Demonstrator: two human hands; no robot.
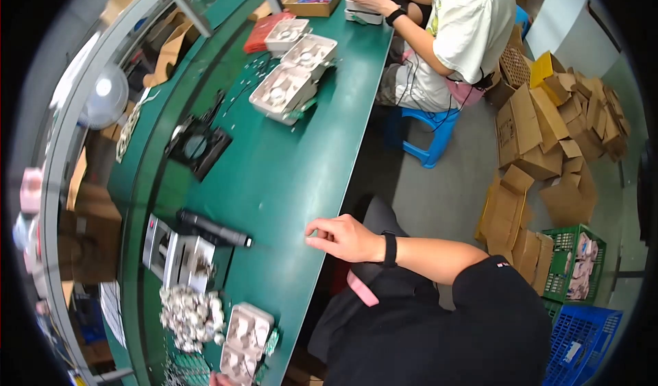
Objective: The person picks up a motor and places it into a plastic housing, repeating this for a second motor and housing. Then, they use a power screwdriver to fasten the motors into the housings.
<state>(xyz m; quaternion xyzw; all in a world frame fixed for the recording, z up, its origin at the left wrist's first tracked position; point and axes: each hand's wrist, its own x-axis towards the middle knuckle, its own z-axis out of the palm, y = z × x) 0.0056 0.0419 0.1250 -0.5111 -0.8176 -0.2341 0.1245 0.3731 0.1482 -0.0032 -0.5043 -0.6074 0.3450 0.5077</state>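
My right hand (pixel 346 239) hovers at the table's near edge, a black band on its wrist. Its fingers are curled in toward the thumb, and I see nothing between them. Only a few fingertips of my left hand (pixel 221 380) show at the bottom edge, beside a pale beige plastic casing (pixel 247 331) with moulded recesses. Most of that hand is out of the picture, so its grip is hidden. Green bits with wires stick out along the casing's right side. A heap of small white round parts with wires (pixel 192 317) lies just left of the casing.
On the green table (pixel 274 187) stand a silver-grey device (pixel 179 254), a black tool (pixel 214 228), a black stand (pixel 199 142) and more beige casings (pixel 284 88). A co-worker (pixel 466 36) sits at the far end on a blue stool (pixel 428 136). Cardboard boxes (pixel 524 125) and crates (pixel 582 345) line the right.
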